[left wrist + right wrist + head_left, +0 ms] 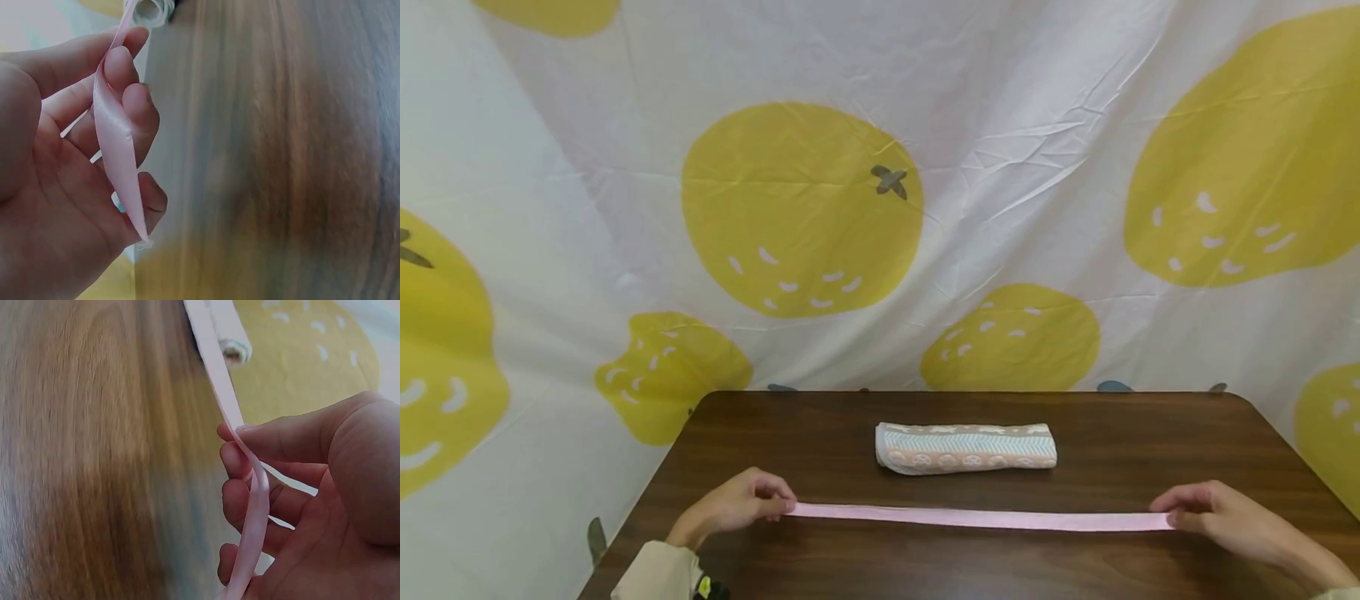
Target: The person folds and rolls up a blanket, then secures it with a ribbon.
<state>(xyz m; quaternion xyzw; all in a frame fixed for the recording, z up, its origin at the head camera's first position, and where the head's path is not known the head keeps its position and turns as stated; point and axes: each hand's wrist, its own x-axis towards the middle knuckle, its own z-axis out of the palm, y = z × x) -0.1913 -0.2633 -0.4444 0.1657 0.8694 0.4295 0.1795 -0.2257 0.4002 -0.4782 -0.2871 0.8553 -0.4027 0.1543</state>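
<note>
A long pink ribbon stretches almost straight between my two hands, over the near part of the table. My left hand pinches it between thumb and fingers toward one end. In the left wrist view the frayed tail of the ribbon hangs down across the curled fingers. On the other side my right hand pinches the ribbon between thumb and index finger. A length of ribbon trails below that pinch, across the other fingers and out of the right wrist view.
Behind the ribbon lies a rolled, patterned towel on the dark wooden table. A white cloth with yellow fruit prints hangs at the table's back and sides. A light sleeve covers the left forearm.
</note>
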